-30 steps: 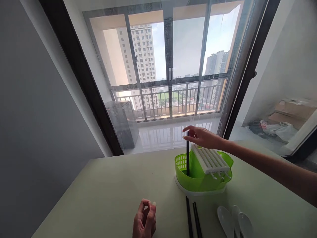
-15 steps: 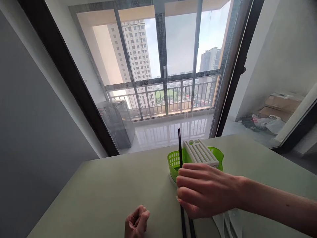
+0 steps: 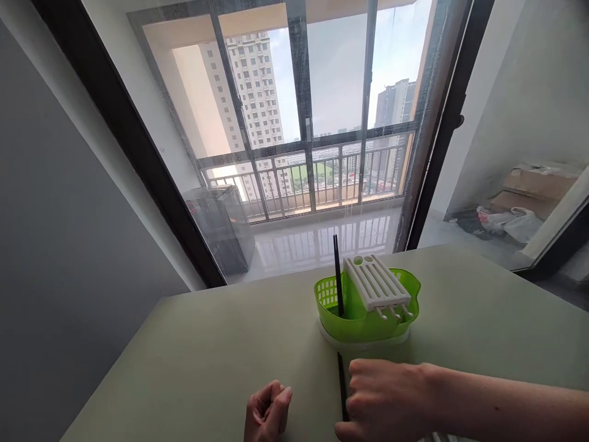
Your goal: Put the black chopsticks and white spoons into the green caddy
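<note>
A green cutlery drainer (image 3: 368, 313) with a white slotted rack (image 3: 375, 282) stands on the pale green table (image 3: 207, 362). One black chopstick (image 3: 338, 276) stands upright in its left compartment. My right hand (image 3: 386, 399) lies low on the table in front of the drainer, fingers curled over black chopsticks (image 3: 341, 383) lying there; what the fingers grip is hidden. My left hand (image 3: 267, 414) rests at the table's near edge, curled into a loose fist with nothing visible in it.
Behind the table a large glass door (image 3: 317, 123) looks onto a balcony with a railing and a grey wrapped appliance (image 3: 225, 227). A grey wall runs along the left. Cardboard boxes and bags (image 3: 519, 209) lie on the floor at the right.
My right hand has left the upright chopstick in the drainer and come back down to the chopsticks on the table. The left hand has stayed curled.
</note>
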### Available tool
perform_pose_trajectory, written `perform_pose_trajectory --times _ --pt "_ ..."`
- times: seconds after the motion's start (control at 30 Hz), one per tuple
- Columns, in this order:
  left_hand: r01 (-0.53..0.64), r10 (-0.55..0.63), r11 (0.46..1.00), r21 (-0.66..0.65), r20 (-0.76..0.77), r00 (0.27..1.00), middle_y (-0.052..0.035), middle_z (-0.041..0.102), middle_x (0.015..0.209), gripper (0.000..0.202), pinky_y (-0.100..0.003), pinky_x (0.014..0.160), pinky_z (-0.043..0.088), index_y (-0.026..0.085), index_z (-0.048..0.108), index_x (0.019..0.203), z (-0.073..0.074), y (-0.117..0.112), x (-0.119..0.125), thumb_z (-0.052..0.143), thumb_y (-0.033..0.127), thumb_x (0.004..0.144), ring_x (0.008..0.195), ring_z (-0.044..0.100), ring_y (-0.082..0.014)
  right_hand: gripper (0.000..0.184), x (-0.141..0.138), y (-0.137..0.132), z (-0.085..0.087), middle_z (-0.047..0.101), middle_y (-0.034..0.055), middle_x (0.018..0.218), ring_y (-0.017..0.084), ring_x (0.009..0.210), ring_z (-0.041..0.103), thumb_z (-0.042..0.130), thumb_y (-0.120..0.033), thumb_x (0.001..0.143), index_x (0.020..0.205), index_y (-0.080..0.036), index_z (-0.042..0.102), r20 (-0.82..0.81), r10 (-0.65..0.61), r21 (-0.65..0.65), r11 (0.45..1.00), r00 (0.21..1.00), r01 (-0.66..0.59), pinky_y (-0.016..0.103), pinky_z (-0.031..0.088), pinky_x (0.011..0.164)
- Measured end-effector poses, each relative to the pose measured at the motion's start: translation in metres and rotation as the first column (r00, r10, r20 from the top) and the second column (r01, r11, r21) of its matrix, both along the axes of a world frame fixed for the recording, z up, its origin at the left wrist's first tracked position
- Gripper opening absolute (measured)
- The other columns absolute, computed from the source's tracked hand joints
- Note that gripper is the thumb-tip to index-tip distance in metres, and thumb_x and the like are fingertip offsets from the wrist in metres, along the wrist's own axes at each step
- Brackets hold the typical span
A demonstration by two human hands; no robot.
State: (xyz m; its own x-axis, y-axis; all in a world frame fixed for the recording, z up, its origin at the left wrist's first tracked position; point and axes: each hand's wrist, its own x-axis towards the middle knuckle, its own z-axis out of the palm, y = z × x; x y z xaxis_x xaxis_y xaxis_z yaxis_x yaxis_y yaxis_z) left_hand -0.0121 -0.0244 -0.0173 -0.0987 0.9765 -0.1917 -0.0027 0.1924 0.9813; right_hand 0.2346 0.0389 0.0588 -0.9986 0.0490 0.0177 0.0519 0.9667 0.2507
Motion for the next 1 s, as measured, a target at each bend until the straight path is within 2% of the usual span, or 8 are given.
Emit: perform_pose_trajectory --times 0.17,0.4,0.63,0.87,1.0 --pt "0.019 -0.019 1.0 0.0 -0.035 0.999 0.0079 0.021 0.06 0.062 -0.028 0.056 0.017 0.024 0.026 0.06 0.003 0.0 0.0 0.073 0.062 0.077 0.059 0.017 -0.011 0.016 -0.017 0.001 0.002 0.069 -0.007 0.056 0.014 0.04 0.039 0.074 -0.029 0.092 0.077 -0.027 0.07 0.099 0.075 -0.056 0.996 0.992 -0.069 0.031 0.019 0.041" --pt "-0.023 0.024 1.0 0.009 -0.053 0.998 0.0077 0.02 0.06 0.061 -0.029 0.057 0.016 0.024 0.026 0.06 0.007 -0.003 0.005 0.071 0.06 0.079 0.06 0.016 -0.0113 0.016 -0.024 0.002 -0.006 0.072 -0.0054 0.059 0.015 0.042 0.044 0.076 -0.027 0.089 0.074 -0.027 0.07 0.163 0.047 -0.038 0.998 0.985 -0.041 0.032 0.018 0.042" --pt "0.03 -0.03 1.0 0.01 -0.039 0.999 0.0078 0.021 0.059 0.063 -0.028 0.055 0.018 0.024 0.026 0.059 0.003 0.0 0.0 0.073 0.063 0.077 0.059 0.017 -0.0109 0.019 -0.027 0.003 -0.026 0.066 -0.0069 0.052 0.015 0.038 0.037 0.08 -0.027 0.085 0.071 -0.027 0.067 0.048 0.072 -0.032 0.997 0.996 -0.07 0.032 0.016 0.044" --pt "0.022 -0.022 1.0 0.013 0.018 1.0 0.0083 0.02 0.057 0.064 -0.027 0.054 0.017 0.024 0.025 0.059 0.004 0.0 0.001 0.074 0.062 0.076 0.058 0.015 -0.0105 0.017 -0.032 0.003 -0.027 0.067 -0.0069 0.053 0.015 0.039 0.041 0.079 -0.03 0.086 0.074 -0.028 0.068 0.089 0.037 -0.019 0.999 0.995 -0.036 0.032 0.018 0.043" --pt "0.005 -0.006 1.0 0.026 0.039 0.999 0.0081 0.021 0.057 0.063 -0.026 0.054 0.018 0.024 0.026 0.059 0.006 -0.002 0.003 0.074 0.06 0.076 0.059 0.016 -0.0108 0.02 -0.035 0.003 -0.034 0.068 -0.0061 0.055 0.014 0.041 0.044 0.08 -0.025 0.085 0.069 -0.025 0.067 0.043 0.018 -0.03 0.999 0.999 -0.016 0.032 0.018 0.044"
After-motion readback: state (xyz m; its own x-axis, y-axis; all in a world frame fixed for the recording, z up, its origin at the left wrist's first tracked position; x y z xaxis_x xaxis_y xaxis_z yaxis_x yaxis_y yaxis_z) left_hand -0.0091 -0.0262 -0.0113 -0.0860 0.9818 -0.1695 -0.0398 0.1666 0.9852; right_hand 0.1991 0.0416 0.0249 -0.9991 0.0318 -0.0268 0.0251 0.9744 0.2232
